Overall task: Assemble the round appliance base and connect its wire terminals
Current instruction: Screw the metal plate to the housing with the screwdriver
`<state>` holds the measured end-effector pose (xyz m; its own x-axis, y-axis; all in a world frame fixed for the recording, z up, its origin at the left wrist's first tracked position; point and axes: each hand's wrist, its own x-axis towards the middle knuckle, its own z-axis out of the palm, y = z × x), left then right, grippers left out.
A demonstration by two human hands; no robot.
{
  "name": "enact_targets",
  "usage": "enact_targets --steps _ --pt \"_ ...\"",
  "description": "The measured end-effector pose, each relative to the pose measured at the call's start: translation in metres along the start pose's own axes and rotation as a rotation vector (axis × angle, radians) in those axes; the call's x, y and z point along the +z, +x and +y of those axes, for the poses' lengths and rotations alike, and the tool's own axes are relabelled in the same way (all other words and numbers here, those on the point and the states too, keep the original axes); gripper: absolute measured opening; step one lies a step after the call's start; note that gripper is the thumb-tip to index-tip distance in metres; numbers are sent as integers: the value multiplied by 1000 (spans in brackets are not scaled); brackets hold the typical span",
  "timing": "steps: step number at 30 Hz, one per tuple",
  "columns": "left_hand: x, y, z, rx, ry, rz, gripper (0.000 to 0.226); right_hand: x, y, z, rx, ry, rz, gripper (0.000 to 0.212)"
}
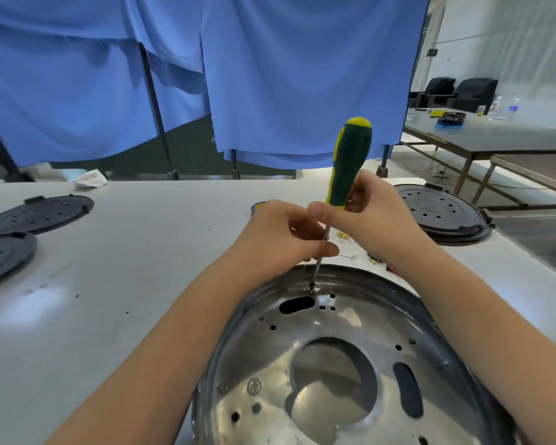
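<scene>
A round shiny metal appliance base (pixel 341 358) lies on the white table in front of me, full of holes and slots with a large opening in its middle. A green and yellow screwdriver (pixel 347 165) stands nearly upright, its tip pressed on a screw (pixel 311 289) at the base's far rim. My right hand (pixel 376 216) grips the lower handle. My left hand (pixel 283 239) pinches the metal shaft just above the rim. Small brass terminals and thin white wires (pixel 350 244) lie on the table behind my hands.
Black perforated round covers sit at the left (pixel 39 213), (pixel 0 255) and at the right (pixel 443 213). A crumpled cloth (pixel 90 178) lies at the table's far edge. Blue curtains hang behind. Another table with bottles stands at the far right (pixel 495 130).
</scene>
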<state>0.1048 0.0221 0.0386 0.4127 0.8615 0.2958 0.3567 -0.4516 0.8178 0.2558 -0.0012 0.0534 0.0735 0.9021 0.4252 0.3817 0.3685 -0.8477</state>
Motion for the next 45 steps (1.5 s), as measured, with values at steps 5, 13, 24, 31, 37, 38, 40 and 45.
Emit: enact_targets --steps 5,13,24,31,37,38,40,45 --pt "2 2 -2 -7 -8 -51 21 1 -3 -4 41 214 -118 24" --pt "4 0 -4 15 -24 -136 24 -4 -2 -1 75 445 -235 38" --pt "3 1 -4 50 -52 -24 10 0 -5 -3 -73 4 -23 23" --pt "4 6 -11 -17 -56 -116 18 -3 -2 -3 25 373 -183 29" --pt "6 2 -9 -32 -136 -167 33 -3 -2 0 24 326 -115 33" --pt "6 2 -9 -32 -138 -154 31 -4 -2 0 15 297 -100 30" --pt "6 2 -9 -17 -99 -110 21 -5 -2 -2 8 253 -75 25" --pt "3 3 -8 1 -55 18 18 -2 -3 -1 -12 124 -58 23"
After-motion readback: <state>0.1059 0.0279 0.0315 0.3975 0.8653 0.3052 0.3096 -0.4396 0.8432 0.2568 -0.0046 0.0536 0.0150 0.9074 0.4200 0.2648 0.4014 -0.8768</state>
